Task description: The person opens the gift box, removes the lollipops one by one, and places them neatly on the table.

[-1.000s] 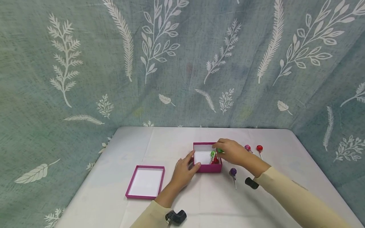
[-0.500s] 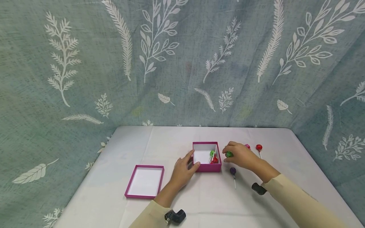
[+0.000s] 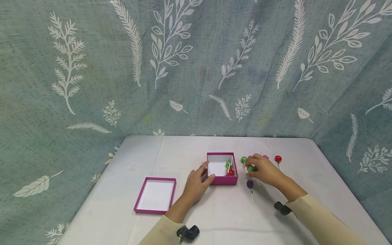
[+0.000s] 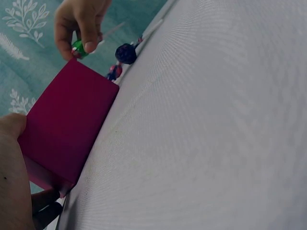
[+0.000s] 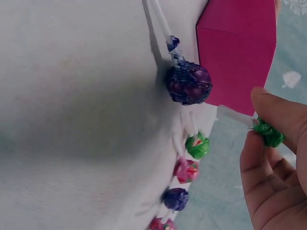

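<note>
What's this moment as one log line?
left hand: touches magenta box | right hand: holds green lollipop beside box | inside box: red and green lollipops | box lid: off, on table

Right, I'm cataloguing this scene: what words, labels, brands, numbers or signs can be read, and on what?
No readable text anywhere.
Magenta box and lid: none on visible faces.
Lollipop wrappers: any print too small or blurred to read.
Black wrist devices: any marking too small to read.
Backdrop: white plant drawings, no lettering.
</note>
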`<act>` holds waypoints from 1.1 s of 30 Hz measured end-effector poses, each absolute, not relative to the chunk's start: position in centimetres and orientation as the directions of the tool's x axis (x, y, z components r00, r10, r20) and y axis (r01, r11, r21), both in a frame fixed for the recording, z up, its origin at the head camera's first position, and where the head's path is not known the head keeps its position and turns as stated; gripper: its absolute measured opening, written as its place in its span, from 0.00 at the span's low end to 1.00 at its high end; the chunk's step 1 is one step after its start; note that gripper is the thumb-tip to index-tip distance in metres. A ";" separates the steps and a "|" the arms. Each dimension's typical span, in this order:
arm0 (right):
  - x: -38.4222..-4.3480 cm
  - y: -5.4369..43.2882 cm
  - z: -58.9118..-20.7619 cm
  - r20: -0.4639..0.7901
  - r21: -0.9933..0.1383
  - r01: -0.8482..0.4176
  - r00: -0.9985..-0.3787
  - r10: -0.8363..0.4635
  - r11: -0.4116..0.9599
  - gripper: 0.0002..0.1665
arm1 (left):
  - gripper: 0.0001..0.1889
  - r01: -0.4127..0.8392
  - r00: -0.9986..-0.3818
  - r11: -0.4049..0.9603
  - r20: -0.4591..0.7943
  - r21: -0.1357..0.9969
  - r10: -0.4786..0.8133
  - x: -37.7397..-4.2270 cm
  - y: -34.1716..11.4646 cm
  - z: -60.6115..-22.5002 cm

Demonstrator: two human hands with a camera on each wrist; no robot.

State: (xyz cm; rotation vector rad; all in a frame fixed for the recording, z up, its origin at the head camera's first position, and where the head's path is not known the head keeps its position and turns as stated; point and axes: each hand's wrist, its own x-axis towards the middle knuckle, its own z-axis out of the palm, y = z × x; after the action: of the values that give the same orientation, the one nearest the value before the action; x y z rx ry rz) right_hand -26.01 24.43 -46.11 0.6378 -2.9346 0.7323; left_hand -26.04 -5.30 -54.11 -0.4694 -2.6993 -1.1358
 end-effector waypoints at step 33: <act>-24.0 27.4 -50.6 -0.048 -0.679 -0.077 -0.988 -0.149 0.731 0.19 | 0.37 0.348 -0.937 0.657 0.277 0.668 0.215 -26.2 -5.4 -54.3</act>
State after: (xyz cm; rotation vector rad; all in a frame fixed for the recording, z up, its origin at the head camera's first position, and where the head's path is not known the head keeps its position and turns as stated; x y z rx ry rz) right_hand -23.99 27.36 -50.60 0.1974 -3.0139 1.1746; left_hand -26.19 -5.36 -54.30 -0.4626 -2.6987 -1.1429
